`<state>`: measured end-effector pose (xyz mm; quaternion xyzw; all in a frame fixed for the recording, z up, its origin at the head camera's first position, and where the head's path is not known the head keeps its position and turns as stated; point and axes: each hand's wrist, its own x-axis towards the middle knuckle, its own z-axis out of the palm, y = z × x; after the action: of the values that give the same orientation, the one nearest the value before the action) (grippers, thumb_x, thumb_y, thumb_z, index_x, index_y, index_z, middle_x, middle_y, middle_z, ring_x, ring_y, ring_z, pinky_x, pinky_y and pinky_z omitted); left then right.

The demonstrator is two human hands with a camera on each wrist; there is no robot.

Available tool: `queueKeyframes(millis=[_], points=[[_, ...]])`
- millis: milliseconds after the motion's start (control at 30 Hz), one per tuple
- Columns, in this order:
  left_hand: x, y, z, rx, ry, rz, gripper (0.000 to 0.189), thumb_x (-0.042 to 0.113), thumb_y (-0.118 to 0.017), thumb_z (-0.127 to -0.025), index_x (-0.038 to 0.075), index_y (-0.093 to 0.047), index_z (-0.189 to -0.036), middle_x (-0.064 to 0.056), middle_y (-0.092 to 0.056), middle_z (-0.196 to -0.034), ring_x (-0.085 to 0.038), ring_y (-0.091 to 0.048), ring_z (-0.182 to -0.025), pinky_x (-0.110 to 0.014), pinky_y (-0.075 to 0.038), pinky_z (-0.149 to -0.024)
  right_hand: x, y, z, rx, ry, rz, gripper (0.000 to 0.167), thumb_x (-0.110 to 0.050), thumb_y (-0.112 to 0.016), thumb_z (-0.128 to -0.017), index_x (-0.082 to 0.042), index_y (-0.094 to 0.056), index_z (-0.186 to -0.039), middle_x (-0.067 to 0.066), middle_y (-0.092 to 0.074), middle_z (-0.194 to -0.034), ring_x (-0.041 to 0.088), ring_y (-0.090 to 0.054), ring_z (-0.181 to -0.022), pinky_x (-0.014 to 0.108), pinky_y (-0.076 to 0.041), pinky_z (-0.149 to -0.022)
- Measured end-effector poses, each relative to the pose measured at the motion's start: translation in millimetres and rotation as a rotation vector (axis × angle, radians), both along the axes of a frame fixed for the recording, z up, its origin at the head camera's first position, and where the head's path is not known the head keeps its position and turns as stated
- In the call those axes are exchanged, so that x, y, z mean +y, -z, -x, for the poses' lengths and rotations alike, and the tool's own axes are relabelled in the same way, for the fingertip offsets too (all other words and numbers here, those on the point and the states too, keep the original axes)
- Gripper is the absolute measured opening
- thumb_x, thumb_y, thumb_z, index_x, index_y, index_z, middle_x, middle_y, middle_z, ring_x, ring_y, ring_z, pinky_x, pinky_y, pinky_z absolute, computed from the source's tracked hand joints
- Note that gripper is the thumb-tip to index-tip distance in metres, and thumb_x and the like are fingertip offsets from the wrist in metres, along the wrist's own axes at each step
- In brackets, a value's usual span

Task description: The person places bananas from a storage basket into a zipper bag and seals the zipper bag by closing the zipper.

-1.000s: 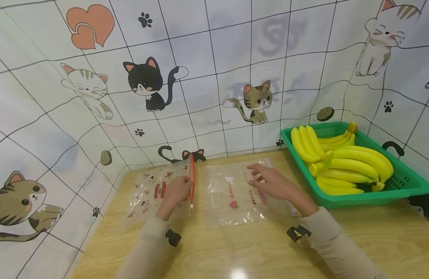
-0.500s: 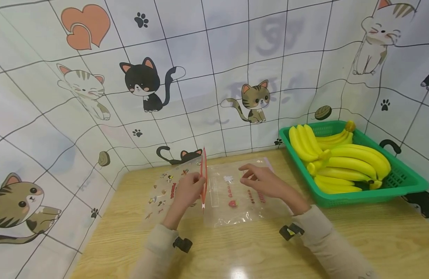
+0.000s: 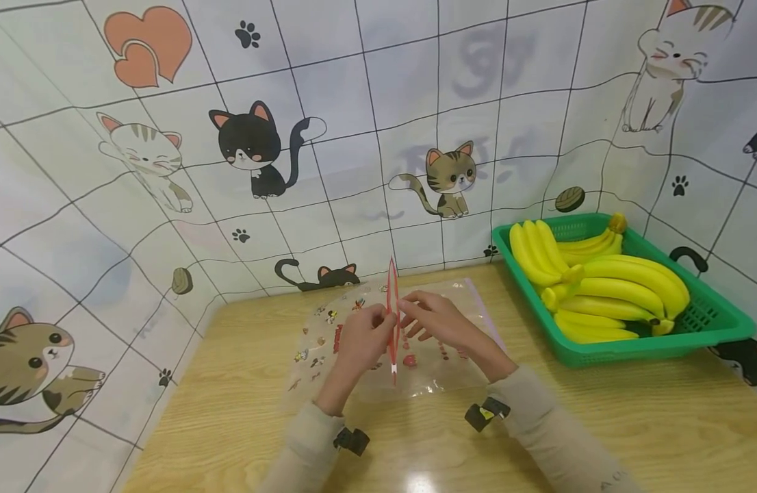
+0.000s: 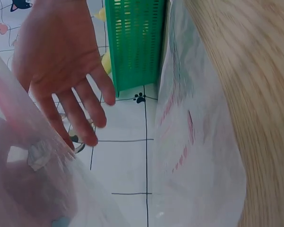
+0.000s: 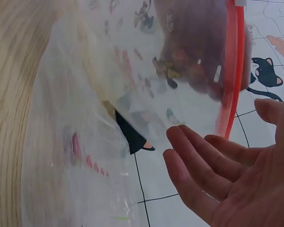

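Nearest, two dark wrist cameras (image 3: 352,440) sit at the cuffs, on the near side of the red-edged bag (image 3: 326,339), which is raised above the desk (image 3: 243,424). The left hand (image 3: 363,335) pinches that bag by its red edge. Opposite, the right hand (image 3: 440,318) has its fingers spread close to the edge; whether they touch, I cannot tell. A second clear bag (image 3: 437,366) lies partly beneath the red-edged bag, extending rightward. Beyond and well right of it is the green basket (image 3: 606,352) of bananas (image 3: 637,291). The step seems to be handling the edge two-handed; next calls for a right-hand pinch on it.
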<state>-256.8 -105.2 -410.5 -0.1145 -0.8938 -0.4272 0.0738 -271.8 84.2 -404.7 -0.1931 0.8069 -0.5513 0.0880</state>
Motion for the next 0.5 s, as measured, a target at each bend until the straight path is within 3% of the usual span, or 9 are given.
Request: queueKeyframes(millis=[333, 500], points=[[13.8, -0.6, -3.6, -0.030, 0.107, -0.071, 0.029, 0.025, -0.055, -0.102, 0.013, -0.061, -0.077, 0.003, -0.057, -0.058, -0.013, -0.059, -0.049, -0.025, -0.040, -0.044, -3, 0.7, 1.7, -0.088, 0.096, 0.060, 0.043, -0.035, -0.049, -0.109, -0.001, -0.058, -0.134, 0.015, -0.072, -0.104, 0.021, -0.074, -0.083, 0.041, -0.064, -0.077], [11.8, -0.9, -6.3, -0.027, 0.117, -0.075, 0.029, 0.025, -0.056, -0.103, 0.013, -0.061, -0.077, 0.003, -0.059, -0.059, -0.012, -0.061, -0.050, -0.025, -0.040, -0.045, -2, 4.1, 1.7, -0.085, 0.139, 0.057, 0.034, -0.020, -0.049, -0.105, 0.000, -0.060, -0.130, 0.016, -0.071, -0.096, 0.018, -0.070, -0.075, 0.042, -0.064, -0.072]])
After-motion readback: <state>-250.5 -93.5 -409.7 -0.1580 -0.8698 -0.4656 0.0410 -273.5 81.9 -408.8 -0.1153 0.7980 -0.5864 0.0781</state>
